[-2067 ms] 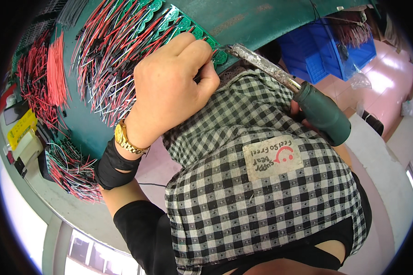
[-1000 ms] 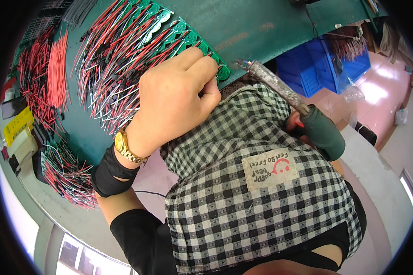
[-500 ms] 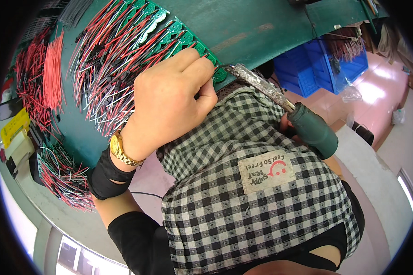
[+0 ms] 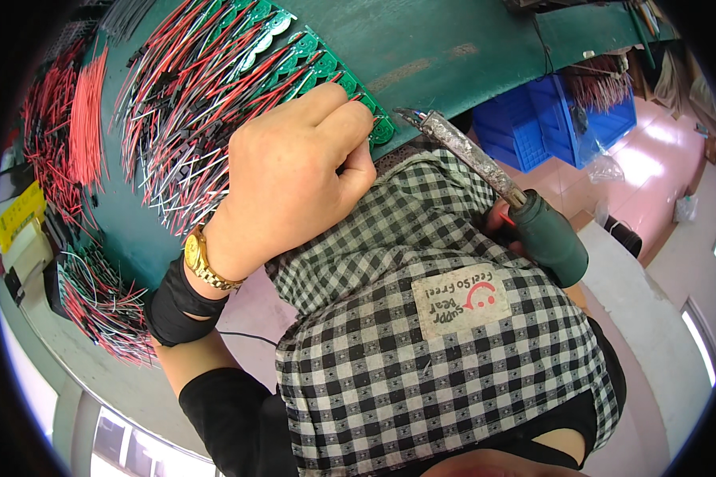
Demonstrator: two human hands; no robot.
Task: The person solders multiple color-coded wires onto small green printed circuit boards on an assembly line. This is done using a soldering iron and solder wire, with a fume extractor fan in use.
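Observation:
My left hand point(image 4: 298, 163), with a gold watch on its wrist, is closed in a pinch at the near end of a strip of green round circuit boards point(image 4: 380, 131). A red wire end shows beside its fingertips, but what they hold is hidden. Under and beyond that hand, many red, black and white wires point(image 4: 187, 119) fan out from the boards. My right hand point(image 4: 499, 216), mostly hidden behind the handle, grips a soldering iron point(image 4: 473, 155) with a dark green handle. The iron's dark tip is just right of the end board, apart from it.
Bundles of red wires point(image 4: 90, 119) lie on the green tabletop point(image 4: 422, 48) at the left, with another wired-board pile point(image 4: 107, 306) nearer. Blue bins point(image 4: 525, 127) stand below the table edge at right. A checked apron point(image 4: 422, 374) covers my lap.
The soldering iron has drawn back slightly to the right, its tip moving away from the end board. My left hand stays pinched in nearly the same place.

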